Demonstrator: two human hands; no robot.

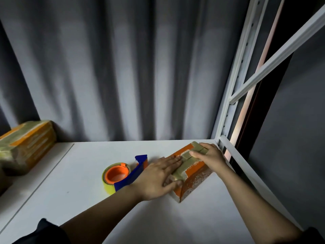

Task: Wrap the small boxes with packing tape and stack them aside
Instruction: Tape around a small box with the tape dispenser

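on the white shelf (pixel 88 199), left hand (pixel 158 175) flat and right hand (pixel 209 157) curled both press the box (pixel 195 180).

Backdrop and frame

Grey pleated curtain (pixel 114 67) hanging behind the white tabletop (pixel 84 187); white metal rack upright (pixel 237 76) standing at its far right corner.
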